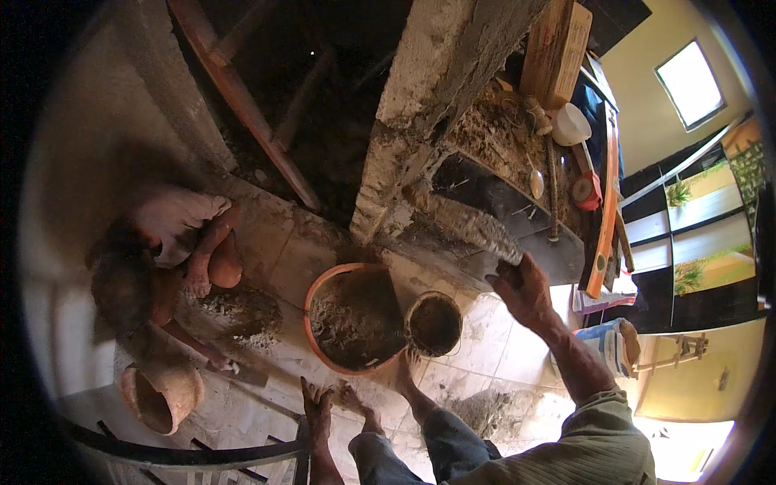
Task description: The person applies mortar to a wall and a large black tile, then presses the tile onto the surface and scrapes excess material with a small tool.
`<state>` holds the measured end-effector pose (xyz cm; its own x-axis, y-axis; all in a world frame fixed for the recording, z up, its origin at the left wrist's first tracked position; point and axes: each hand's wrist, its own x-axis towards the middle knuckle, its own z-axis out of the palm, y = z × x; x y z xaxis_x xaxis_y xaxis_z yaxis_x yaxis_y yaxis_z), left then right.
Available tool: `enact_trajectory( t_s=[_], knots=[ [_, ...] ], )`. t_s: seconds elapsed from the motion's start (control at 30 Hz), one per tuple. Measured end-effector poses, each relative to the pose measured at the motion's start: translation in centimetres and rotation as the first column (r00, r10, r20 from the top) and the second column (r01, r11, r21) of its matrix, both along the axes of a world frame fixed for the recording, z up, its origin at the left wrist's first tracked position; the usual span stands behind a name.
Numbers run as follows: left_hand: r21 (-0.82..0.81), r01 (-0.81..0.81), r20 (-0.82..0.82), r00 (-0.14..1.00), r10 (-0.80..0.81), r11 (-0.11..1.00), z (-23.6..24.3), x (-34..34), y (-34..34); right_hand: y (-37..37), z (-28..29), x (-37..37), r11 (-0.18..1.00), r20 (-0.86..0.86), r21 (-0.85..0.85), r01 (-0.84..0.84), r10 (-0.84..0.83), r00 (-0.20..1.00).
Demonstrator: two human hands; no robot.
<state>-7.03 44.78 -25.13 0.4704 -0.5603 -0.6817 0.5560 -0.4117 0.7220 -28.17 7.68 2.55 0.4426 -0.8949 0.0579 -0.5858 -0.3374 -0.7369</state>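
Remotely, I see the left hand [318, 398], fingers loosely spread, near the orange mortar tub [309, 331], while the mortar-caked bar [473, 223] extends forward-left from the nearer right hand [529, 299], its long axis slanting into those fingers, which pinch its near end.

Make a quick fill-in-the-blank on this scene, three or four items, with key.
1. The right hand holds one end of a caked tool; the left hand is ____ (empty/full).
2. The large tub has a rim coloured ____ (orange/blue).
3. In the picture, the small bucket stands to the ____ of that tub (left/right).
4. The brown pot is nearer the picture's ____ edge (left/right).

Missing words: empty; orange; right; left.
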Motion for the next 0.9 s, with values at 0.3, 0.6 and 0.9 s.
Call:
enact_trajectory(
  t_s=[0.3, 0.6, 0.9],
  knots=[
    [0.221, 0.140, 0.051, 0.987, -0.155, 0.965, -0.5, -0.9, 4.3, -7.4, 2.1, -1.3, 0.998, -0.231, 0.035, -0.055, 0.062, 0.971],
    [0.220, 0.154, -0.081, 0.987, -0.139, 0.963, -5.0, -2.8, 8.7, -8.1, 6.2, 0.5, 0.902, -0.087, 0.430, 0.022, 0.017, 0.996],
    [0.322, 0.317, 0.133, 0.918, -0.374, 0.892, -5.4, -2.8, 11.1, -5.5, 4.8, -1.6, 0.930, -0.203, 0.354, 0.097, -0.025, 0.979]
  ],
)
